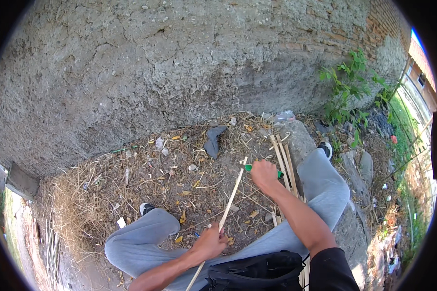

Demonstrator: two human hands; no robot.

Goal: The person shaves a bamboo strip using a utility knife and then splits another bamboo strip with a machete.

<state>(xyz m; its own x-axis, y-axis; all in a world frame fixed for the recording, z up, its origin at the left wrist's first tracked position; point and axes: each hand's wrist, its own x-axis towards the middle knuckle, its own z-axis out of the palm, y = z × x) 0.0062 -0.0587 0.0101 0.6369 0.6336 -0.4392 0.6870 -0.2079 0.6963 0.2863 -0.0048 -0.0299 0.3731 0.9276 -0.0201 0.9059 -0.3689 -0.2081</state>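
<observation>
Observed pale strip (233, 195) towards six o'clock, with long axis from seven to one o'clock and tip to one. Found grasped in left hand (210, 242). Noted right hand (265, 174) at four o'clock, clenched round green object (248, 167) near strip's tip. Recorded straw-littered ground (206, 201); rough grey wall (179, 72) at twelve, leafy plant (349, 87) at two.

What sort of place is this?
Probably an outdoor yard beside an old building: a rough, grey, weathered wall rises ahead, dry yellow straw litters brown dirt ground, and a leafy green plant grows beside the wall.
</observation>
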